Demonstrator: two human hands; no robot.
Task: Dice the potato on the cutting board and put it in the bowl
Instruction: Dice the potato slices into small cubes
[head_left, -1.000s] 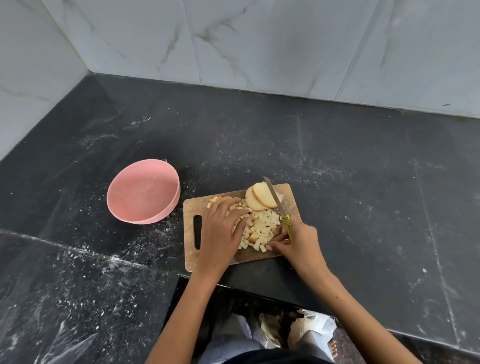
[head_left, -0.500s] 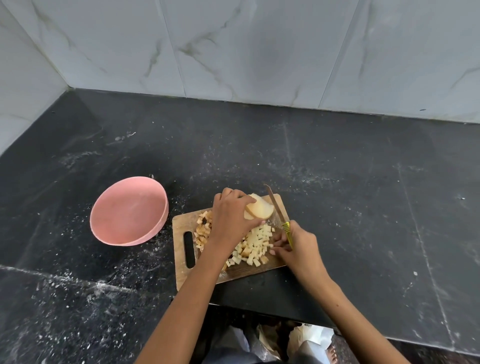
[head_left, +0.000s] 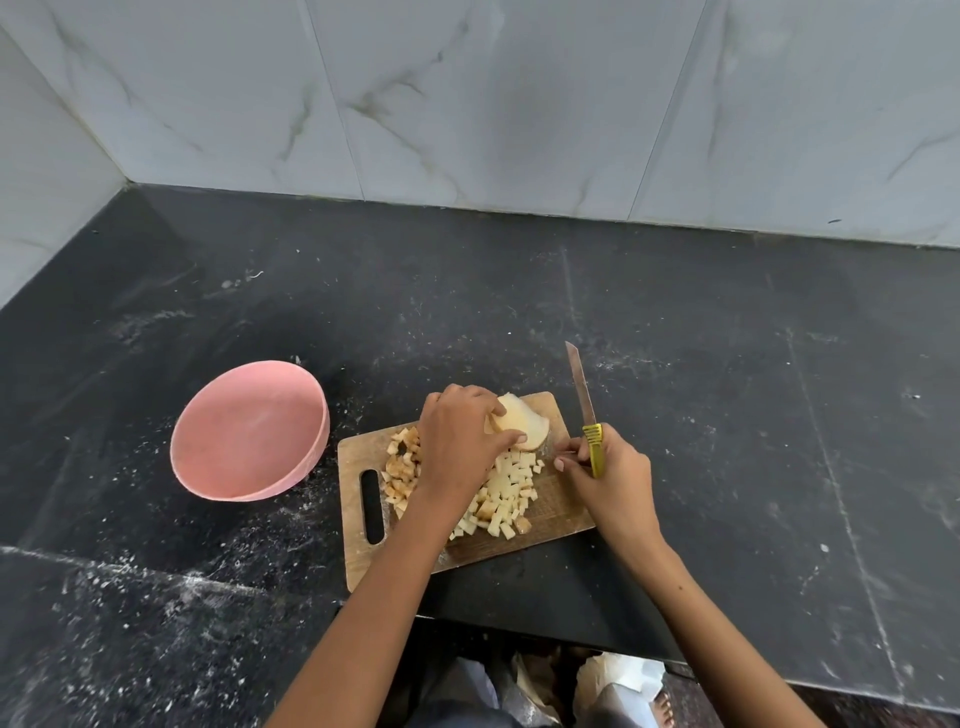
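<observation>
- Cutting board (head_left: 555, 512) — wooden, on the dark counter (head_left: 727, 389), handle slot at its left.
- Potato piece (head_left: 523, 427) — uncut, at the board's far edge; left hand (head_left: 457, 441) grips it, fingers curled over.
- Diced cubes (head_left: 506, 493) — heaped mid-board.
- Knife (head_left: 584, 400) — yellow handle clasped in the right hand (head_left: 610, 480), blade pointing away.
- 1 pink bowl (head_left: 249, 431) — left of the board.

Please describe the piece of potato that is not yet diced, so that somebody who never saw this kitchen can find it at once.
On the black counter, right of the pink bowl, lies a wooden cutting board. At its far edge the left hand holds the uncut potato piece. It is one large, pale, rounded chunk, while its neighbours are small cubes.
</observation>
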